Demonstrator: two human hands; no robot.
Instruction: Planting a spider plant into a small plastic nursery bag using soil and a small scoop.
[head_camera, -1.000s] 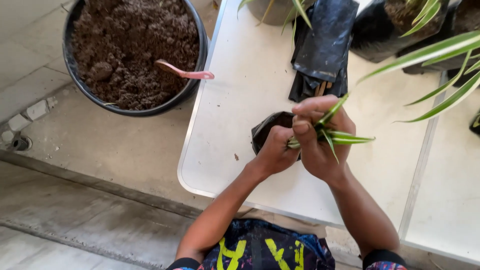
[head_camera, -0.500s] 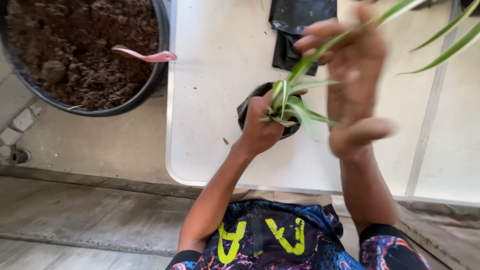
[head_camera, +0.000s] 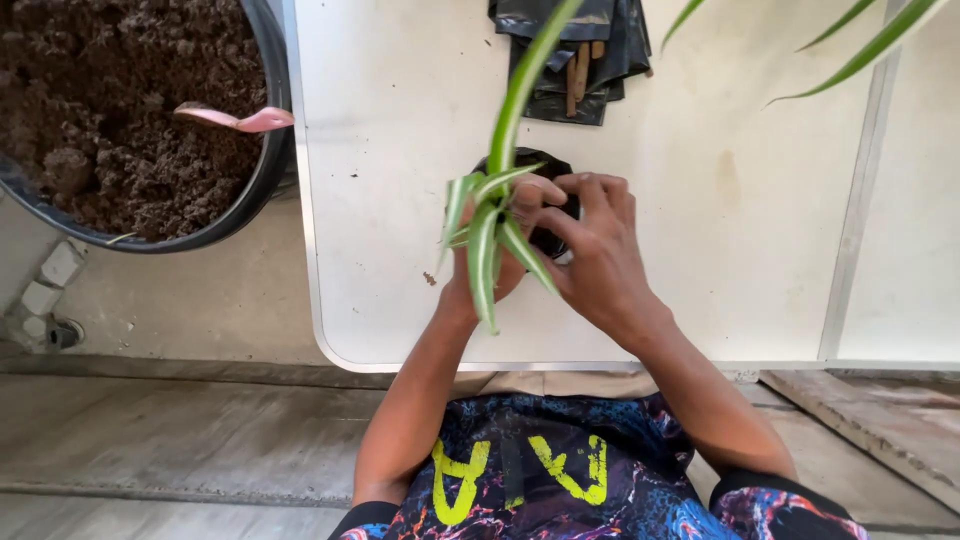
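Leaves of the small plant (head_camera: 487, 235) sat pinched in my left hand (head_camera: 490, 262) at frame centre, while my right hand (head_camera: 592, 245) curled around the black bag (head_camera: 548, 240) (soft-sided); squeezing harder could have snapped leaves or tipped it.

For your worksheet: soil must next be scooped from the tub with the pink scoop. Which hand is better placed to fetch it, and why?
Probably the left hand: the pink scoop lies in the tub on that side, though it grips the plant. The right hand is farther, on the small black bag.

An outdoor potting spot: soil tub (head_camera: 130, 120), white table (head_camera: 740, 250), black nursery bags (head_camera: 570, 50), concrete floor (head_camera: 180, 440).
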